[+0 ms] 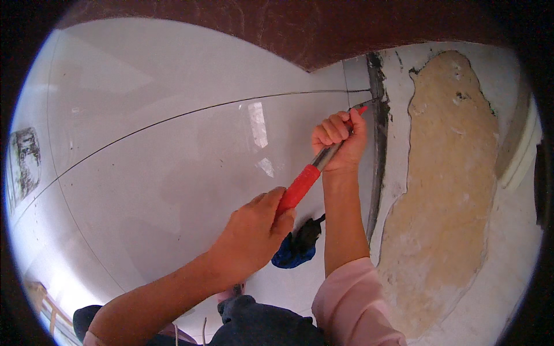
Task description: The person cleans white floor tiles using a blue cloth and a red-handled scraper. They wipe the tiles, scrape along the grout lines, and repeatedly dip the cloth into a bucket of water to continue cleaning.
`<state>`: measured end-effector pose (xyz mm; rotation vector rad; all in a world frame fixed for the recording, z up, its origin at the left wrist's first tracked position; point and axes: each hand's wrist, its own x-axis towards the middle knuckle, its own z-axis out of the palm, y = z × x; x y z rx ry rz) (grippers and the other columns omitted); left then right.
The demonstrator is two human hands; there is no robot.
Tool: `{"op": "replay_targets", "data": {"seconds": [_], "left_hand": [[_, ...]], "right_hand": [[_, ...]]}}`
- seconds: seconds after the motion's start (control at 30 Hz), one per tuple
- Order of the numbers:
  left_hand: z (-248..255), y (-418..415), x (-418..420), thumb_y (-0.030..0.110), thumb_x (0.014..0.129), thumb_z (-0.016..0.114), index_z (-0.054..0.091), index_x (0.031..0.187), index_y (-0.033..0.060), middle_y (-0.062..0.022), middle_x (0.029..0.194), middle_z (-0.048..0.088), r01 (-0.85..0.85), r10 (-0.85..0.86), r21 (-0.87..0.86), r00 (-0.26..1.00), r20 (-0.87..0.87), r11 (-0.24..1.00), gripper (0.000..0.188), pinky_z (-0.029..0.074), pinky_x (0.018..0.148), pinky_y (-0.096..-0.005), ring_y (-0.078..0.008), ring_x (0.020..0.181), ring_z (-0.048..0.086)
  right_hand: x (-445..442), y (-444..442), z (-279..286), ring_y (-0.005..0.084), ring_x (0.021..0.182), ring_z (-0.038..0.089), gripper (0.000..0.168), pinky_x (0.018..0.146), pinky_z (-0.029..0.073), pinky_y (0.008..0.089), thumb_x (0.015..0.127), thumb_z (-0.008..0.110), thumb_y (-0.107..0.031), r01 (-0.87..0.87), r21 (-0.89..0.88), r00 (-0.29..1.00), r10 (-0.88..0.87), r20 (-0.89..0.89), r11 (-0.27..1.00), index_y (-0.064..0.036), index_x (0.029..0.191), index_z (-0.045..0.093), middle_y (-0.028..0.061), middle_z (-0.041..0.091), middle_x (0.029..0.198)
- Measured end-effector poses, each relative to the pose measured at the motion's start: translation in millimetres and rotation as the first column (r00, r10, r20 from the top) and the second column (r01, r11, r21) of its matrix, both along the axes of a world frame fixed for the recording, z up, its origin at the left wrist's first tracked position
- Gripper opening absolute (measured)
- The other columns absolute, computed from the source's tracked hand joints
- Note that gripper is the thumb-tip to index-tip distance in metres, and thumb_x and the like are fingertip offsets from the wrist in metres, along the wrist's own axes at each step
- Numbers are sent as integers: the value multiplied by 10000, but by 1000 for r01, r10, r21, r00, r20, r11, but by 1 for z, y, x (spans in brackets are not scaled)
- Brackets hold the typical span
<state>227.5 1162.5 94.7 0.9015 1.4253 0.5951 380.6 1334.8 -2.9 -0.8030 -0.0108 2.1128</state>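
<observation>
A long metal tool with a red grip [301, 188] runs slantwise from lower left to upper right. My left hand [259, 229] is closed around the red grip at its lower end. Farther up, my right hand [339, 134] grips the metal shaft close to the dark strip [380, 142] between floor and wall. A small red tip shows just past the right hand, with a thin dark part reaching to the strip. What the tool's working end is, I cannot tell. Below the hands, a blue and black object [298, 246] lies on the white tiled floor [173, 181].
On the right, the white wall [396, 129] has a large bare tan patch [450, 186] with ragged edges. A dark brown surface [277, 26] crosses the top of the view. At far left is a dark-smudged panel [26, 162]; a wooden frame [52, 309] stands at lower left.
</observation>
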Motion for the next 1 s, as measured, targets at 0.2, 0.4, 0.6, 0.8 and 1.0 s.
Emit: {"op": "replay_targets", "data": {"seconds": [0.2,0.4,0.6,0.8,1.0], "left_hand": [[-34,-10,23,165,924,533,454,1174,-31,-244,906,576,-40,79,222,982,-171,974,328,508,642,-450,-408,725,607],[-40,-19,39,165,924,543,442,1213,-45,-241,939,582,1,93,298,949,-301,954,371,526,655,-440,-396,738,615],[-78,-24,36,178,937,533,409,1268,-56,-249,989,582,27,87,379,956,-280,925,424,538,697,-433,-388,790,628],[-73,-24,54,184,944,523,395,1285,-56,-282,1017,572,2,36,190,980,-198,982,436,533,742,-440,-417,832,619],[-58,-21,66,180,940,526,387,1256,-86,-312,1031,562,-35,91,300,981,-172,953,436,531,743,-445,-441,844,613]], "right_hand": [[0,9,-18,88,396,268,273,405,233,257,868,535,-289,-64,49,995,60,74,997,-135,643,557,-67,352,468],[8,14,-15,85,377,241,273,398,212,263,871,520,-290,-167,129,984,156,92,977,-140,647,562,-71,327,452],[-7,15,-7,103,358,222,280,379,206,275,845,516,-295,-108,94,936,69,344,990,-159,603,480,-63,313,438],[1,18,-7,134,360,231,283,362,220,295,834,515,-332,-182,16,900,160,404,983,-167,610,463,-35,325,438],[17,20,-9,100,339,248,301,348,213,276,876,490,-332,-242,39,915,214,343,970,-161,629,513,-66,324,426]]}}
